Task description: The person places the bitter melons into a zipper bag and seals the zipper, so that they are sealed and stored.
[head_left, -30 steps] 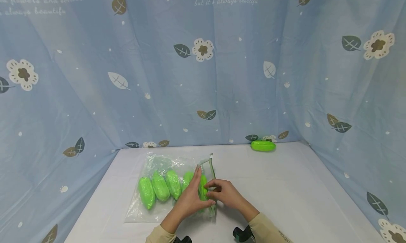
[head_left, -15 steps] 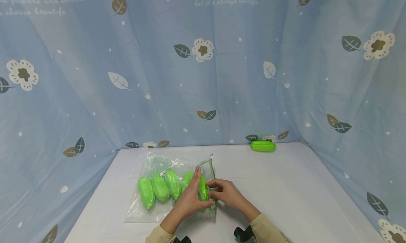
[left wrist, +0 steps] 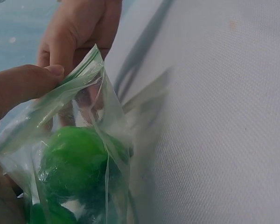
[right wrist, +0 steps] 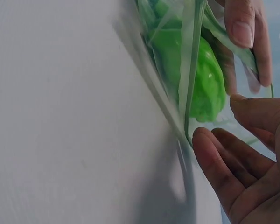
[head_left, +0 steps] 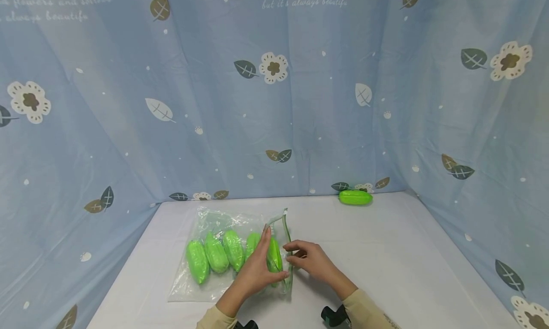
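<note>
zip bag [head_left: 217,285] lay near left on the table [head_left: 407,267], mouth rightward, holding green gourds [head_left: 198,262]. left hand [head_left: 255,269], fingers spread, touched its mouth; right hand [head_left: 316,263], half-open, held nothing. film looked slippery, probably light, best pinched at the stiffer lip [head_left: 287,231].

The left hand [left wrist: 16,91] has its thumb on a clear bag [left wrist: 113,112] around green vegetables [left wrist: 72,161], the right hand [left wrist: 79,35] behind.
</note>
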`<state>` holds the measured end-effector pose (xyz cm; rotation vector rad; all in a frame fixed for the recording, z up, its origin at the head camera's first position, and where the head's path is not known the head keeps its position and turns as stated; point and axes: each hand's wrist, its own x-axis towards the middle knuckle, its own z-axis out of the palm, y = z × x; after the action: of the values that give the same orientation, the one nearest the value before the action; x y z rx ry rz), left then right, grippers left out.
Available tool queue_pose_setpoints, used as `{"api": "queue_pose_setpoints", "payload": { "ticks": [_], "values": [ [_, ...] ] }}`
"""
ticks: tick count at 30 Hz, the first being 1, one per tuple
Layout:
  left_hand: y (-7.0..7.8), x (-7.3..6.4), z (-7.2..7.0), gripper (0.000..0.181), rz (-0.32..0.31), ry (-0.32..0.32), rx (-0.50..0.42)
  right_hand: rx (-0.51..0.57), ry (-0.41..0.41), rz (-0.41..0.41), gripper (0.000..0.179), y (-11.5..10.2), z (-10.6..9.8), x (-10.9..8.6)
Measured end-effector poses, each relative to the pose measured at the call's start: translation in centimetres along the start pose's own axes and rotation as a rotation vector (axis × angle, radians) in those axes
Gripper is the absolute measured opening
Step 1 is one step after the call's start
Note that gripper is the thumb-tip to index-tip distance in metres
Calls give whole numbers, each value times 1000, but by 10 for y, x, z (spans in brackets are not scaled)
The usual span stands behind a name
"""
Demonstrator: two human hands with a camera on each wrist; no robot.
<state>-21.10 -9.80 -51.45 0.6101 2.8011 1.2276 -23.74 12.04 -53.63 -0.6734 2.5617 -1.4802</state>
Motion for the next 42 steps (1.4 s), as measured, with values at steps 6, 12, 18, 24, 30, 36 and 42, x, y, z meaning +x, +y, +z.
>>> {"api": "queue_pose_setpoints", "payload": {
  "ticks": [6,12,18,24,30,36,42],
  "values": [
    [0,1,0,128,-8,1,9,4,32,9,33,6,-7,-3],
    [-1,1,0,129,-9,-2,10,-22,64,25,28,15,-14,-6],
    [0,1,0,129,-8,0,21,-52,97,51,28,24,-22,-10],
    [-1,1,0,129,-16,-10,16,-86,149,62,27,29,-32,-13],
    [-1,2,0,129,-18,-5,24,-96,183,106,26,35,-40,-14],
    [-2,2,1,128,-10,3,23,-106,213,141,25,41,-50,-15],
    [-1,2,1,129,-4,10,33,-116,242,162,26,52,-65,-17]
  ]
}}
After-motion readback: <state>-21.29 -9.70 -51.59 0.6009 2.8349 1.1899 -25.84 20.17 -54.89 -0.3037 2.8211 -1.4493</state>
